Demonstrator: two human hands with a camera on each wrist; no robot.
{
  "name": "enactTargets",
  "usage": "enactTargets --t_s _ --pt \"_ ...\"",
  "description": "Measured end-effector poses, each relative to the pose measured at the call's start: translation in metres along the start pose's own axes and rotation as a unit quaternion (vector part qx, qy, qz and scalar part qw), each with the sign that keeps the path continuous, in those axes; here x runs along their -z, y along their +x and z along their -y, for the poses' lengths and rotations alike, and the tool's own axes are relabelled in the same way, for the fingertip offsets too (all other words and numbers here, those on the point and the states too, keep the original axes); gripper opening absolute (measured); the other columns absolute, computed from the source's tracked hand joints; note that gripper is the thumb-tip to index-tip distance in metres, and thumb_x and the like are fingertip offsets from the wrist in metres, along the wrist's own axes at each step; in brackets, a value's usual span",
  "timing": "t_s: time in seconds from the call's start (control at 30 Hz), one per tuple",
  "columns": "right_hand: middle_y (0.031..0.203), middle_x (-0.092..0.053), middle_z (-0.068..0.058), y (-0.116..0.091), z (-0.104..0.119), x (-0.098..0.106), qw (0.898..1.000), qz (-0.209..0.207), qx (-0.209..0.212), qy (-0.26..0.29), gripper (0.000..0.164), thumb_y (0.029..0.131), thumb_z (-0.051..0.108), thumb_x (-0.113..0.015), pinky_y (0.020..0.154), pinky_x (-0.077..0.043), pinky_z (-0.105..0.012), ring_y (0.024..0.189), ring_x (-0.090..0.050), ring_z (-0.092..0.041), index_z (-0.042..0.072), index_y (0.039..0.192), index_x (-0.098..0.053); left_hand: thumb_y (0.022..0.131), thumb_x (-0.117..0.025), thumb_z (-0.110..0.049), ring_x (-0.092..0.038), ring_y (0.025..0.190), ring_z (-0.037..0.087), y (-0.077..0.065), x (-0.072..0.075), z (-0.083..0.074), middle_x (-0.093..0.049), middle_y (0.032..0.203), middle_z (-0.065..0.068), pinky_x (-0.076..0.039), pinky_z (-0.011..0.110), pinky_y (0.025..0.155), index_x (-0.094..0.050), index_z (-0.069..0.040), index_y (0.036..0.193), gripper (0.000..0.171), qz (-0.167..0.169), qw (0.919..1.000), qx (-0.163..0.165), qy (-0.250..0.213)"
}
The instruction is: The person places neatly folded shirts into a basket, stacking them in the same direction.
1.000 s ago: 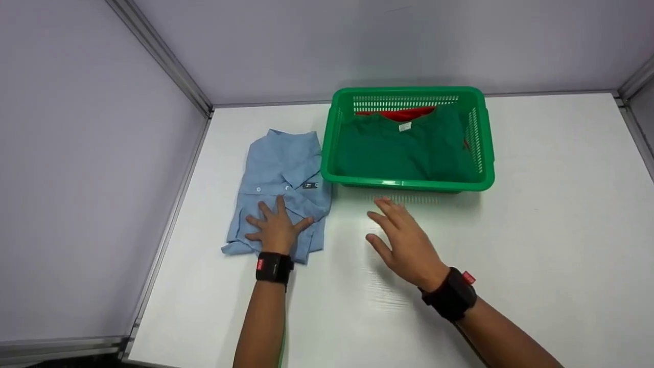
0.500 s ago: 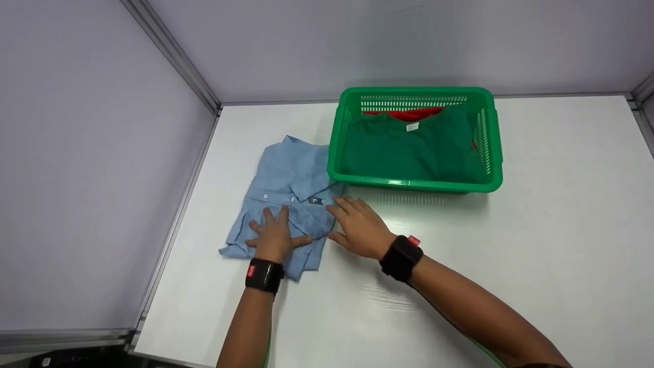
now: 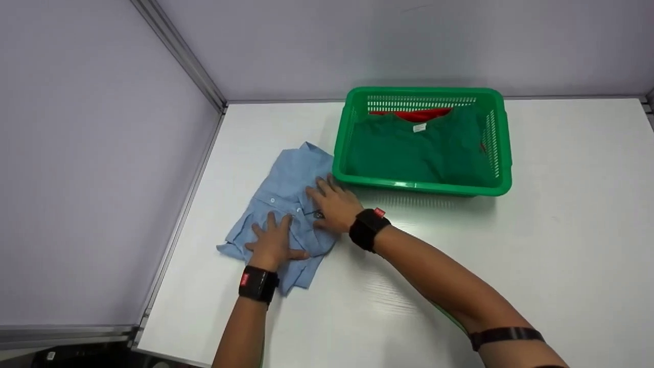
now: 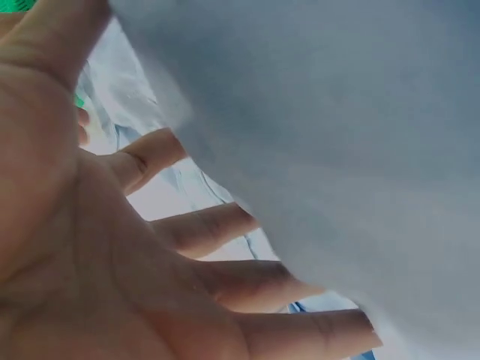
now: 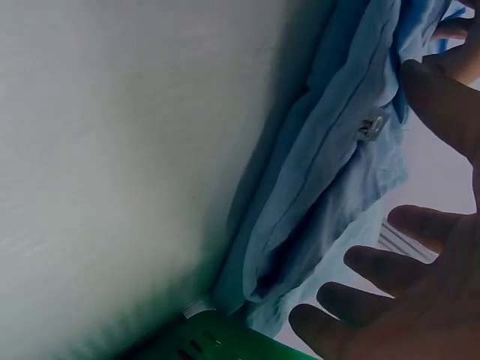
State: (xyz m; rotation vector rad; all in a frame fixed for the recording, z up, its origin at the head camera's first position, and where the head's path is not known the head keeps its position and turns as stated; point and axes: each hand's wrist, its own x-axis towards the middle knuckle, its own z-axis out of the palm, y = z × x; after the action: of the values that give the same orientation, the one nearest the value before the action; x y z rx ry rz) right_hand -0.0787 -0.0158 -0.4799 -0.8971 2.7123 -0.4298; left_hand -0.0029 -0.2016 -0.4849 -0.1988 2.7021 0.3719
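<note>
A light blue button-up shirt (image 3: pixel 288 176), folded into a rough rectangle, lies tilted on the white table left of the basket. My left hand (image 3: pixel 272 244) rests on its lower part with fingers spread; the left wrist view shows the palm and straight fingers (image 4: pixel 202 229) against the pale cloth. Over the shirt's right side, near the collar and a small dark label, lies my right hand (image 3: pixel 336 207). Its fingers (image 5: pixel 375 270) look spread and slightly bent in the right wrist view, with no cloth gripped. Part of the label is hidden beneath that hand.
A green plastic basket (image 3: pixel 421 186) stands at the back, its left corner close to the shirt. Inside it lie a folded green garment (image 3: pixel 409 153) and a red one (image 3: pixel 426 114) behind. Grey panels (image 3: pixel 306 46) border the table's back and left.
My right hand has moved left from the table onto the shirt. The shirt has turned clockwise and shifted a little toward me, with the left hand staying on it.
</note>
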Motion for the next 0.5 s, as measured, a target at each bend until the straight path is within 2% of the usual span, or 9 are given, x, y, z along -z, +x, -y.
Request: enactTargets --t_s 0.13,0.27,0.4,0.5 --pt "0.176 -0.021 -0.018 0.011 -0.003 -0.007 0.999 0.038 -0.018 0.003 0.094 0.093 0.050 -0.078 0.130 -0.023 -0.061 0.161 -0.012 -0.052 0.022 0.168 -0.029 0.073 -0.096 -0.048 -0.011 0.152 0.070 -0.004 -0.002 0.004 -0.016 0.174 0.028 -0.025 0.095 0.100 -0.037 -0.017 0.164 0.113 0.003 0.9999 -0.010 -0.006" --pt "0.176 -0.020 -0.017 0.017 -0.006 -0.012 0.997 0.063 -0.038 0.012 0.099 0.090 0.053 -0.081 0.127 -0.025 -0.067 0.160 -0.013 -0.056 0.026 0.169 -0.028 0.074 -0.097 -0.040 -0.009 0.152 0.070 -0.008 0.000 0.005 -0.017 0.174 0.028 -0.022 0.094 0.102 -0.035 -0.016 0.165 0.112 0.010 0.9995 -0.012 -0.027" --pt "0.175 -0.023 -0.019 0.020 -0.004 -0.010 0.997 0.063 -0.036 0.012 0.099 0.088 0.052 -0.082 0.125 -0.028 -0.069 0.158 -0.017 -0.059 0.023 0.168 -0.030 0.079 -0.094 -0.036 -0.012 0.150 0.072 -0.011 0.008 0.003 -0.017 0.172 0.031 -0.023 0.093 0.104 -0.032 -0.014 0.166 0.109 0.017 0.9983 0.013 -0.054" --pt "0.174 -0.025 -0.021 0.022 0.000 -0.011 0.998 0.058 -0.035 0.003 0.099 0.088 0.052 -0.083 0.124 -0.031 -0.068 0.156 -0.020 -0.060 0.022 0.167 -0.032 0.086 -0.086 -0.048 -0.017 0.149 0.073 -0.010 0.012 0.002 -0.016 0.171 0.036 -0.027 0.090 0.106 -0.026 -0.010 0.168 0.109 0.017 0.9965 0.044 -0.068"
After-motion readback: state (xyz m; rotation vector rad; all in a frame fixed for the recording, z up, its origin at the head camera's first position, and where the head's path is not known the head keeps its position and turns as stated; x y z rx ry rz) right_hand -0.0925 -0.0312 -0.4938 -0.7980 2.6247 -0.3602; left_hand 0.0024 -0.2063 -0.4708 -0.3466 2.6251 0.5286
